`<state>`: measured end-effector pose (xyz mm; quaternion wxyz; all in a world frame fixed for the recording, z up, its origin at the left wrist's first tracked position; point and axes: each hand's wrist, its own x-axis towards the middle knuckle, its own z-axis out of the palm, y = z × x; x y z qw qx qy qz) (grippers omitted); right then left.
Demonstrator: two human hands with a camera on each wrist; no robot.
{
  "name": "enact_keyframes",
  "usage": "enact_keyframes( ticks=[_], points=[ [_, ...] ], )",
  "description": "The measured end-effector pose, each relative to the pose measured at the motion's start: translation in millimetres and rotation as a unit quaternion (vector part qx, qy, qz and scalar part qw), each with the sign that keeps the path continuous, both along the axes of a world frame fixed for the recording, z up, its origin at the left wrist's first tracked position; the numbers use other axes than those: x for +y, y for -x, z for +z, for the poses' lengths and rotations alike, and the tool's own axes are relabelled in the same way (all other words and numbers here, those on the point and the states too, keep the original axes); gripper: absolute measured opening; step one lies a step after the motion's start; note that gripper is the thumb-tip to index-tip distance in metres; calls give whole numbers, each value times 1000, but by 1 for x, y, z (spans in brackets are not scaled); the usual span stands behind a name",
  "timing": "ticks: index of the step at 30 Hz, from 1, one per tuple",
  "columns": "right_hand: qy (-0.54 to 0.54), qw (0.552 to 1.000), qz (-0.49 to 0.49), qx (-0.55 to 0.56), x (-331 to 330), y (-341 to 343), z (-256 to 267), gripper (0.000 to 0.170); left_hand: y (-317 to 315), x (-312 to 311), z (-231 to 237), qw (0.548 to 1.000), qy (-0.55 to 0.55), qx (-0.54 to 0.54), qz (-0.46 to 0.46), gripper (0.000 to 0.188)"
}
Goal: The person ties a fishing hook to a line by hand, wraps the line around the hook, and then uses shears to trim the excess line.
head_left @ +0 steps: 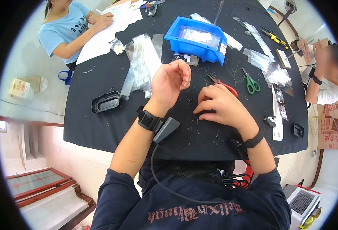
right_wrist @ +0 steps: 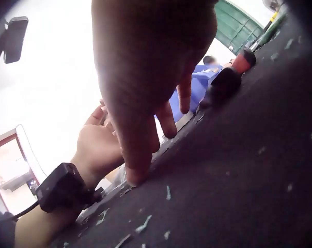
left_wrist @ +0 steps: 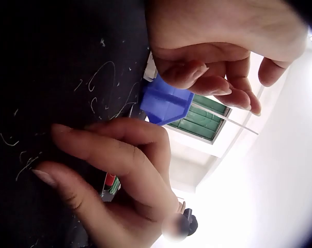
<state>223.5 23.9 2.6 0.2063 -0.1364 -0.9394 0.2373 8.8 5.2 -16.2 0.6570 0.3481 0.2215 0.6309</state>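
My left hand (head_left: 169, 82) is raised over the black-covered table (head_left: 146, 132), its fingers loosely curled and nothing visible in them. Lower and to its right, my right hand (head_left: 223, 105) reaches down to the cloth. In the left wrist view its thumb and index finger are apart, with thin pale thread scraps (left_wrist: 27, 168) on the cloth close to their tips. The right wrist view shows the fingertips right at the cloth, among more scraps (right_wrist: 144, 224). Just beyond the right hand lies a red-handled tool (head_left: 230, 90), partly hidden by it. Green-handled scissors (head_left: 252, 85) lie to its right.
A blue bin (head_left: 211, 55) with clear packets stands beyond the hands. Plastic sleeves (head_left: 142, 61) and a black tray (head_left: 106, 102) lie on the left. More packets (head_left: 278, 74), a yellow-handled tool (head_left: 275, 38) and a small black tray (head_left: 298, 130) are on the right. Two other people sit at the table.
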Motion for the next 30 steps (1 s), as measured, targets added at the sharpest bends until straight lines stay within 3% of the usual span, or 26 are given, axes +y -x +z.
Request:
enact_keyframes(
  ticks=[7,15,19,21,25,27,29,30],
  points=[
    [1,1000,-10,-22,-2,7,-8,17,-2,0,0,1000,1,5,-13,32],
    [-100,991,-19,-81,-14,12,-8,11,-1,0,-2,1000,7,15,-14,32],
    [-76,994,-18,-77,-14,9,-11,10,0,1,-2,1000,10,13,-12,32],
    [11,999,-20,-36,-11,6,-3,13,0,1,-2,1000,8,12,-13,32],
    [73,990,-88,79,7,-10,19,10,-1,0,1,1000,7,21,-9,31],
    [135,969,-98,182,20,-18,12,9,-2,0,1,1000,5,25,-13,31],
    [268,917,-100,277,27,-24,7,13,-4,0,-1,999,7,43,-15,30],
    [272,910,-114,291,31,-26,4,14,-5,0,-3,999,7,43,-18,30]
  ],
)
